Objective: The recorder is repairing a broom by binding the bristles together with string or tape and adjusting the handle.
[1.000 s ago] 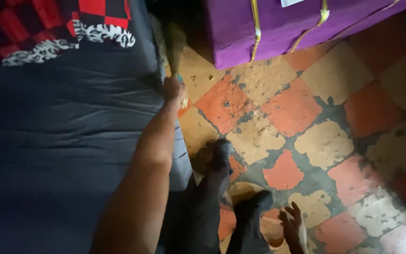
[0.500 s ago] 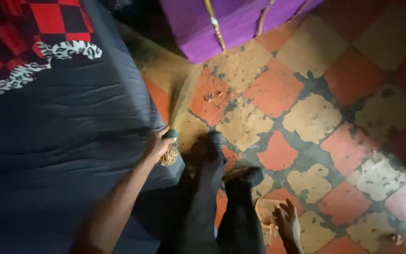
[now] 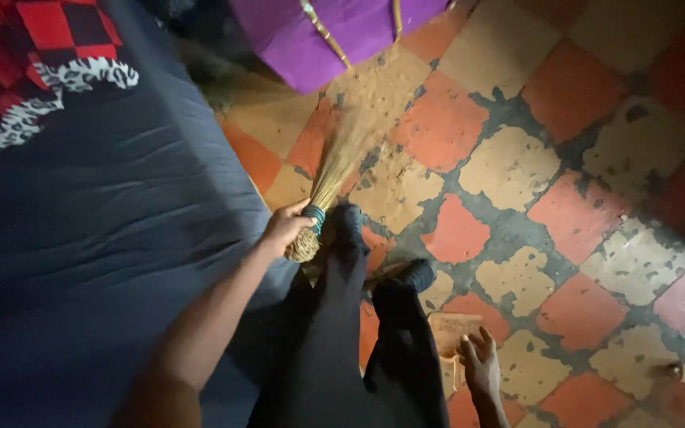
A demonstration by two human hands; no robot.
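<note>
Left hand (image 3: 285, 228) around broom (image 3: 334, 178) handle

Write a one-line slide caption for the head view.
Left hand grips a straw hand broom on a worn checkered tile floor beside a dark bed; right hand hangs open.

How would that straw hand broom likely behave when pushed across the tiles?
The broom is probably light: the left hand grips its bound end alone. Its bristles fan thinly over the floor, so they likely bend easily. The bundled butt looks stiffer.
</note>
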